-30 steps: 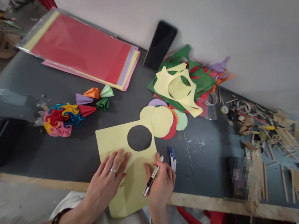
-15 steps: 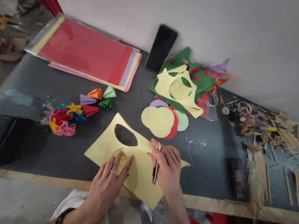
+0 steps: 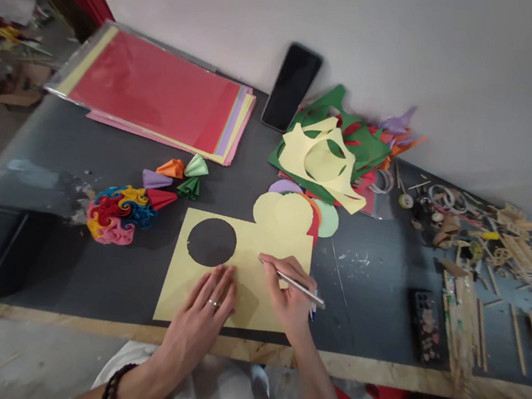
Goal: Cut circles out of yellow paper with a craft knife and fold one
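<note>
The dark table [image 3: 373, 315] bears 1 yellow sheet [image 3: 252, 297] near its front edge, the left hand [image 3: 205, 304] lying outstretched on it with its grip relaxed, the right hand [image 3: 294, 312] pinching a slim cutter [image 3: 303, 290] over the sheet's right half.

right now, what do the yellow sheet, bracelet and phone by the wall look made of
Yellow sheet: paper or thin card, matte, thin, crisp-edged. Bracelet: dark round beads, perhaps wood; too small to settle. Phone: probably glass-fronted, its face smooth and black.
</note>
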`<state>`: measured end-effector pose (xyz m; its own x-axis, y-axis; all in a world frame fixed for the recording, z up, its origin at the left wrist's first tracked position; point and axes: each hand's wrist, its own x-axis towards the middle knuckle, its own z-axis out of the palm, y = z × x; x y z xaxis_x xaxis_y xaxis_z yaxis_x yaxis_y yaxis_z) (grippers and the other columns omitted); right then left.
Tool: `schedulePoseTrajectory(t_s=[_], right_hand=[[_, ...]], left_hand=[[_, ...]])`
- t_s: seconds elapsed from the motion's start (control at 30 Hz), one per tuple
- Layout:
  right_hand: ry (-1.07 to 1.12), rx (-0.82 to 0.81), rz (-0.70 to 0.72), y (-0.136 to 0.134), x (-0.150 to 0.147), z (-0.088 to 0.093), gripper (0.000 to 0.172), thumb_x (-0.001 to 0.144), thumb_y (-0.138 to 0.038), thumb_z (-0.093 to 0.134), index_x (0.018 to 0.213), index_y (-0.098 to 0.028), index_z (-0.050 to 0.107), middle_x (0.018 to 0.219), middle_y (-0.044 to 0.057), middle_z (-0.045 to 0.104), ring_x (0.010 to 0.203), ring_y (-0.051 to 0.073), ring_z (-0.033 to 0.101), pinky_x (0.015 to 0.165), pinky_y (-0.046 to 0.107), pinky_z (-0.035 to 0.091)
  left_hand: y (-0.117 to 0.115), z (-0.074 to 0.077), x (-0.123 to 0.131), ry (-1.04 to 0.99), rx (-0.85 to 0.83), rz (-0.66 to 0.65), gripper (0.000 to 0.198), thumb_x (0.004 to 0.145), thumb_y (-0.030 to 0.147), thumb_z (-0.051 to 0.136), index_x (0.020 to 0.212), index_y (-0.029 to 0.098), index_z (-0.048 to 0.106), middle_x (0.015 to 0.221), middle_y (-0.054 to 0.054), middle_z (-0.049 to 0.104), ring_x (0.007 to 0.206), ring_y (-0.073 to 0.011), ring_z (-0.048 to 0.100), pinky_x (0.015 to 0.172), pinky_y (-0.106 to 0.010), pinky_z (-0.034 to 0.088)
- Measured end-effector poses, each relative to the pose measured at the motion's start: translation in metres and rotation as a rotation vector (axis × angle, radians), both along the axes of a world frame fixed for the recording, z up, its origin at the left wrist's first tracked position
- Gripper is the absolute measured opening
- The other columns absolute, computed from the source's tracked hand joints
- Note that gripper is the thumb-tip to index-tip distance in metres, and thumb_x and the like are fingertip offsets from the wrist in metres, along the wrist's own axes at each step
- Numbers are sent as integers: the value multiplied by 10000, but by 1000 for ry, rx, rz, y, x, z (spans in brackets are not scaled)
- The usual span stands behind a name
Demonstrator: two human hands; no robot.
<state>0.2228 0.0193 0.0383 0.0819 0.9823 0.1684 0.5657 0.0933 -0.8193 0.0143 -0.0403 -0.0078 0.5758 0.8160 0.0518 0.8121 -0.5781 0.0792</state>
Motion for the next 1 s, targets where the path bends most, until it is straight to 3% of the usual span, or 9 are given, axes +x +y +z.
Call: schedulePoseTrajectory(t_s=[0.1, 0.23, 0.33, 0.5, 0.6, 0.87, 1.0], right_hand=[[141, -206, 20, -2, -7, -5, 162, 953, -363, 691, 944, -250, 807, 852, 23, 825, 724, 167, 758, 651, 271, 607], [214, -327, 22, -3, -15, -19, 218, 891, -442, 764, 875, -226, 780, 735, -4, 787, 574, 129, 659, 555, 242, 535], [244, -337, -20, -3, -16, -25, 240, 882, -447, 770, 840, -211, 766, 682, -3, 764, 569, 135, 657, 533, 238, 514], [256, -316, 10, -5, -11, -25, 173, 902, -382, 757, 958, -219, 775, 906, 38, 828, 758, 174, 772, 678, 261, 606], [212, -272, 58, -7, -7, -27, 137, 929, -366, 733, 976, -259, 804, 906, 37, 833, 780, 182, 781, 687, 281, 619], [139, -180, 104, -2, -5, -25, 154, 931, -336, 714, 1024, -383, 828, 890, 67, 821, 808, 201, 791, 699, 344, 659], [152, -208, 74, -3, -7, -19, 124, 919, -375, 732, 985, -426, 824, 866, 66, 818, 768, 196, 791, 633, 330, 638]], left_hand=[[3, 2, -2, 5, 13, -6, 570, 998, 234, 533, 1561, 143, 502, 1699, -109, 433, 1575, -286, 420, 1226, -439, 510], [8, 5, -5, 4, 12, -25, 585, 990, 197, 506, 1573, 150, 490, 1677, -95, 475, 1562, -267, 443, 1236, -428, 494], [13, 7, -6, 8, -4, -44, 567, 985, 165, 482, 1551, 171, 525, 1658, -77, 508, 1532, -258, 488, 1229, -417, 491], [18, 9, -9, -23, -3, -57, 529, 993, 140, 460, 1510, 157, 573, 1615, -60, 562, 1485, -244, 543, 1211, -402, 491], [18, 8, -9, -35, 3, -48, 527, 996, 142, 437, 1503, 157, 581, 1607, -53, 569, 1470, -242, 559, 1200, -403, 498], [16, 4, -12, -35, -29, -55, 626, 975, 137, 449, 1600, 171, 446, 1650, -61, 515, 1537, -242, 479, 1236, -406, 477], [17, 4, -14, -34, -4, -78, 612, 960, 94, 427, 1567, 135, 491, 1662, -61, 494, 1549, -249, 461, 1260, -399, 449]])
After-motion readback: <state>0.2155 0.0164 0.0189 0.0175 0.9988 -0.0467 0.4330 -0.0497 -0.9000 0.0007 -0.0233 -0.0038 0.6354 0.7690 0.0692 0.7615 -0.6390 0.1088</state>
